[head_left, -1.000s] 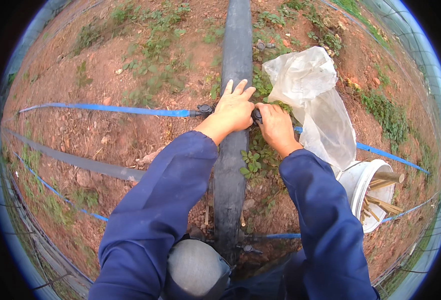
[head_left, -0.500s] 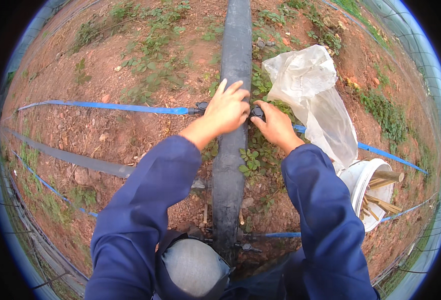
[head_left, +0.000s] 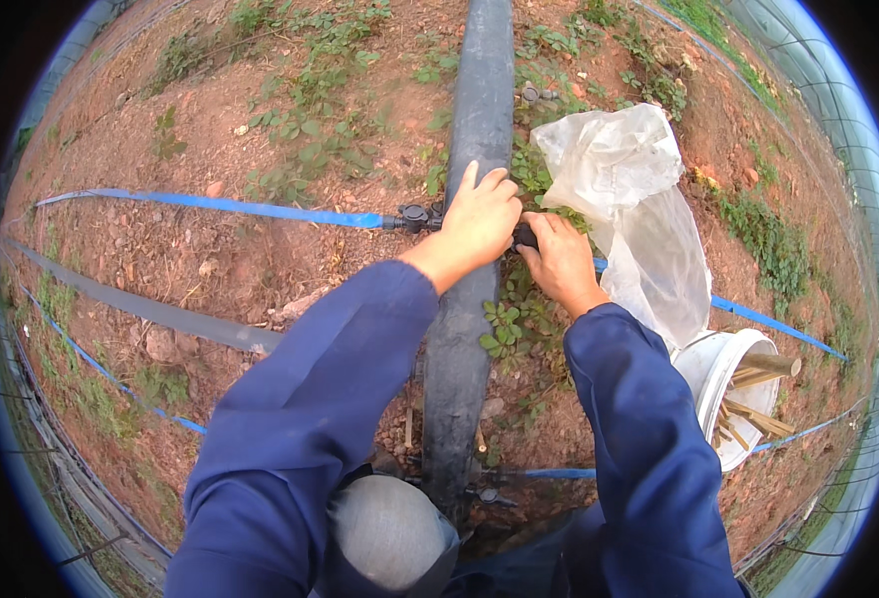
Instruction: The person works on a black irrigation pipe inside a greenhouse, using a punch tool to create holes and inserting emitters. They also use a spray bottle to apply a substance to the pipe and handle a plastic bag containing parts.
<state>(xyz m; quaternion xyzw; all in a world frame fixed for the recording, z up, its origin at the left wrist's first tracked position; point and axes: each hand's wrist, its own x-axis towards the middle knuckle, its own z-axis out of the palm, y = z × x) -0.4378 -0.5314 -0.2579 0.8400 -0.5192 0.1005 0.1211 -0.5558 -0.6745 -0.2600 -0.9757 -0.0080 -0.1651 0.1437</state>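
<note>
A thick, flattened black hose runs away from me over the soil. My left hand lies across it, fingers curled over its right side close to a black plastic valve. The valve is gripped by my right hand at the hose's right side; the fingers cover much of it. How far the left fingertips touch the valve is hidden. On the left side of the hose, another black valve joins it to a flat blue tape. A further blue tape leads off to the right.
A crumpled clear plastic bag lies right of my hands. Below it a white bucket is tipped over, with wooden sticks in its mouth. A grey flat hose crosses the reddish soil at left. Low green plants grow beside the black hose.
My left hand has moved right and come down onto the hose, its fingers now curled instead of spread. The left valve shows more fully. The right hand stays at its valve.
</note>
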